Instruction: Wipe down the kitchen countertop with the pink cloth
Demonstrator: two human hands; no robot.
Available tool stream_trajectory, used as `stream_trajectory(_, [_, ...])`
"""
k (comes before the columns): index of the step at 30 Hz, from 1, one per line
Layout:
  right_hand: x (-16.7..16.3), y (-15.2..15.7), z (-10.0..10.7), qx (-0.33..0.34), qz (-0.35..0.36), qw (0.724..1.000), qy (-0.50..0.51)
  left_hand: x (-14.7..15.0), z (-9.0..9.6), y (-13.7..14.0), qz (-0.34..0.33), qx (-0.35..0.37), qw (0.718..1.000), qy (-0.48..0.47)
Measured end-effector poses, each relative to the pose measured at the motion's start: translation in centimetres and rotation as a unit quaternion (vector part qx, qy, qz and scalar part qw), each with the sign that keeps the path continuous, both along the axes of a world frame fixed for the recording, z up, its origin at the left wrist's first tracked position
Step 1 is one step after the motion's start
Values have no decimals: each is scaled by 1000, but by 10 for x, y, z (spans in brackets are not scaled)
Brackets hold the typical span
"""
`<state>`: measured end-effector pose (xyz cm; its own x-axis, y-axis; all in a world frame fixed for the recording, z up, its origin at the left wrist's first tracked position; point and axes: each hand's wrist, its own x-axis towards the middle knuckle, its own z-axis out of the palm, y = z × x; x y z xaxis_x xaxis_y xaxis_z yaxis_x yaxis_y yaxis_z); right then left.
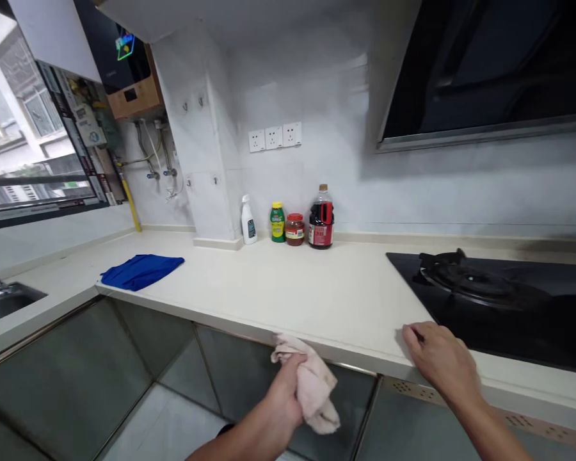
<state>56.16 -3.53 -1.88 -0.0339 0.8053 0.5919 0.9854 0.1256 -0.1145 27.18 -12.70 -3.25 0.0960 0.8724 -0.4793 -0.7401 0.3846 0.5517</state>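
My left hand (pixel 287 392) is closed round a crumpled, pale pinkish cloth (pixel 315 387). It holds the cloth in front of the counter's front edge, and loose folds hang below my fingers. My right hand (pixel 445 360) rests in a loose fist on the edge of the white countertop (pixel 288 282), close to the front left corner of the black gas hob (pixel 518 326). Nothing shows in its curled fingers. Farther left on the countertop lies a blue cloth (pixel 141 271), spread flat.
Along the back wall stand a white spray bottle (pixel 248 221), a green bottle with a yellow cap (pixel 277 223), a red-lidded jar (pixel 295 230) and a large dark sauce bottle (pixel 321 221). A sink (pixel 16 301) is at far left. A range hood (pixel 499 70) overhangs the hob.
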Motion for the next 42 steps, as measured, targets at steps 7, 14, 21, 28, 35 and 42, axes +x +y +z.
stream_trajectory(7, [-7,-2,4,15,-14,1000,-5,-77,36,-48,134,143,946,257])
stream_trajectory(14, [-11,-6,11,23,-16,1000,8,-117,29,5,114,327,471,811])
stream_trajectory(21, [-12,-6,12,34,-4,999,17,-124,45,34,-64,302,171,936])
stream_trajectory(28, [-13,-5,13,45,38,996,71,-101,55,37,-83,280,129,948])
stream_trajectory(35, [-12,-8,17,19,96,985,144,7,43,46,-112,394,151,900])
stream_trajectory(42, [-8,-12,20,6,128,968,215,101,44,51,-106,515,176,832])
